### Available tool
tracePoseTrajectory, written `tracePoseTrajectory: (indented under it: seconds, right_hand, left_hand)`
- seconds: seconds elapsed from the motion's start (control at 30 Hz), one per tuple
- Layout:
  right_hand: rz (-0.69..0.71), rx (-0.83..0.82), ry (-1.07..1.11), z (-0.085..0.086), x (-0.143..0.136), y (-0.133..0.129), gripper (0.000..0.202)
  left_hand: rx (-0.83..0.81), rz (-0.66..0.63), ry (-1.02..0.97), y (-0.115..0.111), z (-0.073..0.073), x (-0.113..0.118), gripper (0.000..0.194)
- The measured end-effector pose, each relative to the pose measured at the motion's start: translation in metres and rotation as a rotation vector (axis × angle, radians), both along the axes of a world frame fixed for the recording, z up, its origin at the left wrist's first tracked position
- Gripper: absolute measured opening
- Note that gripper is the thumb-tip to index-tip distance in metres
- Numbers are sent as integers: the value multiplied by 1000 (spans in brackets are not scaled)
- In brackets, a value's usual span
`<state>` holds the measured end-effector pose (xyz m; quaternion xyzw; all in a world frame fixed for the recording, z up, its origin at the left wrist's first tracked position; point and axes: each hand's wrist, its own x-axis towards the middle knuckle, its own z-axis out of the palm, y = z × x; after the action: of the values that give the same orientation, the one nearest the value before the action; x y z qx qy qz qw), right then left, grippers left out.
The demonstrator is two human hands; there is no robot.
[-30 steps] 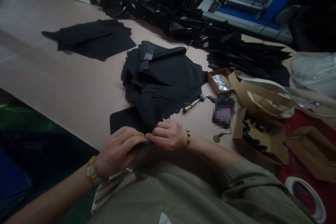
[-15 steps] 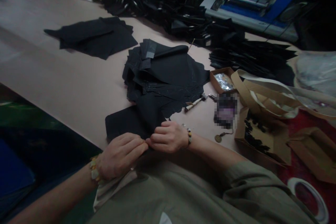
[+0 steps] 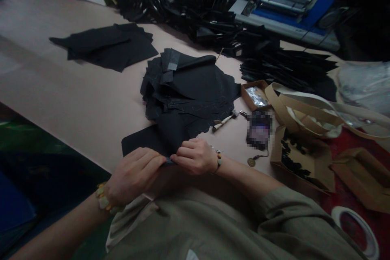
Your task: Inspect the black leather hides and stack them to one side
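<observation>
A piece of black fabric (image 3: 141, 140) lies at the near edge of the table, partly folded over itself. My left hand (image 3: 135, 172) is closed on its near edge, thumb and fingers pinching it. Just to the right, my right hand (image 3: 195, 156) pinches the same edge with its fingers curled. A short strip of the edge shows between the two hands. Beyond them is a pile of black fabric pieces (image 3: 195, 81), which the held piece touches or overlaps. A small hammer (image 3: 224, 122) rests to the right of the pile.
Another black fabric stack (image 3: 112, 46) lies at the far left. On the right are a small box of metal parts (image 3: 257, 95), a cardboard box with black pieces (image 3: 317, 162), a coiled tan strap (image 3: 298, 109) and a tape roll (image 3: 370, 231). Black bundles (image 3: 292, 69) line the back.
My left hand has shifted slightly left and up along the fabric edge, opening a small gap between the hands. My right hand stays nearly in place. The whole view has tilted slightly.
</observation>
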<state>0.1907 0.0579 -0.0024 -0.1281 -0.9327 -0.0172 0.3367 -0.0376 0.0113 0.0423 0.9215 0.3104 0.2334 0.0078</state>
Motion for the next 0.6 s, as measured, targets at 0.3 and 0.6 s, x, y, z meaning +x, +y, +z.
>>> tracePoseTrajectory:
  seconds: [0.3, 0.6]
  right_hand:
    - [12, -146, -62, 0, -4, -4, 23]
    - [173, -96, -47, 5, -4, -3, 17]
  left_hand:
    - [32, -144, 148, 8, -2, -7, 20]
    - [-161, -233, -23, -3, -1, -2, 22]
